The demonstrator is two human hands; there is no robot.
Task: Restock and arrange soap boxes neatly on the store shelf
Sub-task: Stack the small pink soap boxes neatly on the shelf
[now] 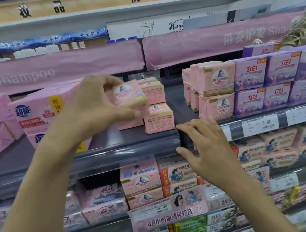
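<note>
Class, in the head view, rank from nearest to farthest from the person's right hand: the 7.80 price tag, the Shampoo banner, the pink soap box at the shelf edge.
From the right hand:
1. Pink soap box, just left of the fingertips.
2. 7.80 price tag, on the rail, right.
3. Shampoo banner, upper left.

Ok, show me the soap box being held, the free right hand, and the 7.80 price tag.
held soap box [127, 95]: head view, its printed front face.
right hand [207, 147]: head view, back of the hand.
7.80 price tag [260, 124]: head view, middle of the label.
</note>
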